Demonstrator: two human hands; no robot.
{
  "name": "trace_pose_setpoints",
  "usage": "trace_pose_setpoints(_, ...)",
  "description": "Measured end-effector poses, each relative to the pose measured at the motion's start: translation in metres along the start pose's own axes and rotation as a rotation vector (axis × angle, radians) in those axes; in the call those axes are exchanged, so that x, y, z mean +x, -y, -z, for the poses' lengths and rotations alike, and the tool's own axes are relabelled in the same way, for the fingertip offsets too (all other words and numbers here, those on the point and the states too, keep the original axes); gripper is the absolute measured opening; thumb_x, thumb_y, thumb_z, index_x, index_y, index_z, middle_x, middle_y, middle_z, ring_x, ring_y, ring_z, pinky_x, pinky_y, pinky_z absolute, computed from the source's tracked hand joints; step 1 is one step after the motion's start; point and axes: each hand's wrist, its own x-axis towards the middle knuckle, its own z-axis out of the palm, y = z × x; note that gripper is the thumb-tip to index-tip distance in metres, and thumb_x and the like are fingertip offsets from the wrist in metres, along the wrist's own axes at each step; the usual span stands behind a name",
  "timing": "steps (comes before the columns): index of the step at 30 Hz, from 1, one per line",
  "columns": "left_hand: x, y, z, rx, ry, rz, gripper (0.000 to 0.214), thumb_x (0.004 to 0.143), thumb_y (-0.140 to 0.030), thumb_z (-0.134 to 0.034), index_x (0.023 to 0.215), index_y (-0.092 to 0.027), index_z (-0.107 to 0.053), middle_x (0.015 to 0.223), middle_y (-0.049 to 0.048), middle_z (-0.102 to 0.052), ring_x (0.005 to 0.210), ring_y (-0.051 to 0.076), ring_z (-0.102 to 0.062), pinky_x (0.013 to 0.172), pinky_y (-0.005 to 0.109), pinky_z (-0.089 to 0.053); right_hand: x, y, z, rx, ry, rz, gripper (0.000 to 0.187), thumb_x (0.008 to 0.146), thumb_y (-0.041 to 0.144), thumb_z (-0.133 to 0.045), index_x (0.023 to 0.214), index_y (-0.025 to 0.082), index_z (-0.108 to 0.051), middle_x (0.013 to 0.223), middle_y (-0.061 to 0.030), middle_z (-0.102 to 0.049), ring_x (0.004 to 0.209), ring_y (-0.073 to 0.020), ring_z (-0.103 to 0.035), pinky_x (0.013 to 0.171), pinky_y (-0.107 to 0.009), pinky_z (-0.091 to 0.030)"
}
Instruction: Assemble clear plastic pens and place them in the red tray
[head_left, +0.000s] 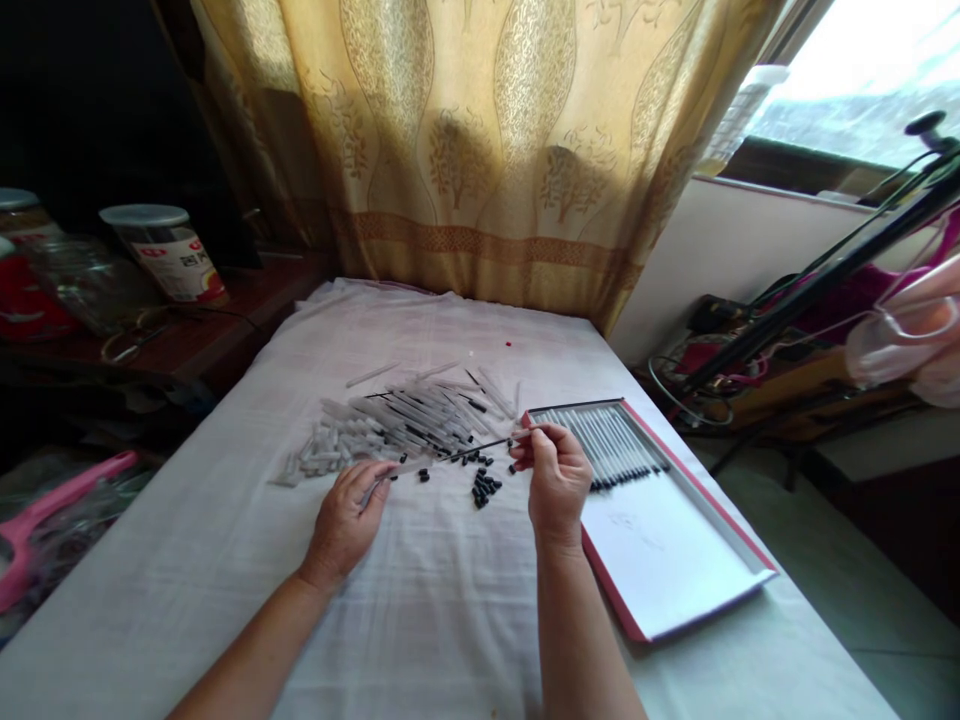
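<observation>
My left hand (349, 520) pinches a translucent pen barrel (411, 466) that points to the right. My right hand (556, 480) is closed on a thin, dark pen refill (474, 450), its far end at or near the mouth of the barrel; I cannot tell how far in it is. Behind both hands lies a loose pile of clear barrels and dark refills (420, 410). Short pale translucent pieces (322, 450) are heaped left of the pile. Small black caps or plugs (485, 488) lie scattered between my hands.
A shallow red-edged box (652, 560) at the right holds a row of pens (600, 440) with black ends. White cloth (442, 620) covers the table. Jars (169, 255) stand on a dark cabinet at left, near a pink handle (67, 490). A patterned curtain (465, 130) hangs behind.
</observation>
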Motion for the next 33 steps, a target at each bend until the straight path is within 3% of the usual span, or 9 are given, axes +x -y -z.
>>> trace_pose_setpoints(9,-0.001,0.001,0.005,-0.049,0.071,0.080,0.025,0.091,-0.029,-0.051,0.104,-0.022,-0.071,0.098,0.0055,-0.074,0.093,0.020,-0.068,0.087,0.032,-0.055,-0.004,-0.017,-0.006,-0.024,0.023,-0.056,0.016,0.078,0.033,-0.063,0.080,0.017,-0.061,0.066,-0.0007,-0.070,0.046,-0.0117,-0.062,0.040,-0.020,-0.047)
trace_pose_setpoints(14,-0.002,0.000,0.006,-0.052,0.075,0.101,0.025,0.091,-0.030,-0.051,0.104,-0.022,-0.071,0.097,0.0055,-0.074,0.093,0.020,-0.068,0.086,0.031,-0.056,-0.002,-0.017,-0.006,-0.019,-0.007,-0.058,0.015,0.079,0.032,-0.063,0.080,0.017,-0.061,0.064,0.0003,-0.070,0.046,-0.0115,-0.062,0.040,-0.020,-0.046)
trace_pose_setpoints(25,-0.002,0.000,0.007,-0.045,0.073,0.099,0.026,0.091,-0.030,-0.052,0.105,-0.023,-0.072,0.098,0.0055,-0.074,0.092,0.020,-0.069,0.085,0.032,-0.056,-0.007,-0.010,-0.010,-0.088,0.061,-0.032,0.013,0.079,0.030,-0.062,0.076,0.017,-0.065,0.067,-0.0004,-0.070,0.048,-0.0109,-0.061,0.044,-0.020,-0.049)
trace_pose_setpoints(29,-0.002,-0.006,0.008,-0.076,0.111,0.068,0.026,0.091,-0.030,-0.053,0.107,-0.024,-0.072,0.098,0.0054,-0.075,0.091,0.019,-0.070,0.084,0.031,-0.056,-0.008,-0.015,-0.008,-0.171,0.164,-0.072,0.014,0.075,0.031,-0.066,0.075,0.017,-0.069,0.065,-0.0011,-0.069,0.051,-0.0122,-0.062,0.046,-0.021,-0.049)
trace_pose_setpoints(33,-0.002,-0.014,0.009,-0.111,0.181,0.084,0.027,0.092,-0.034,-0.053,0.109,-0.024,-0.070,0.095,0.0047,-0.076,0.087,0.019,-0.071,0.083,0.030,-0.057,-0.017,-0.023,-0.012,-0.299,0.363,-0.040,0.014,0.075,0.030,-0.066,0.074,0.019,-0.074,0.063,-0.0017,-0.070,0.053,-0.0141,-0.062,0.050,-0.024,-0.050)
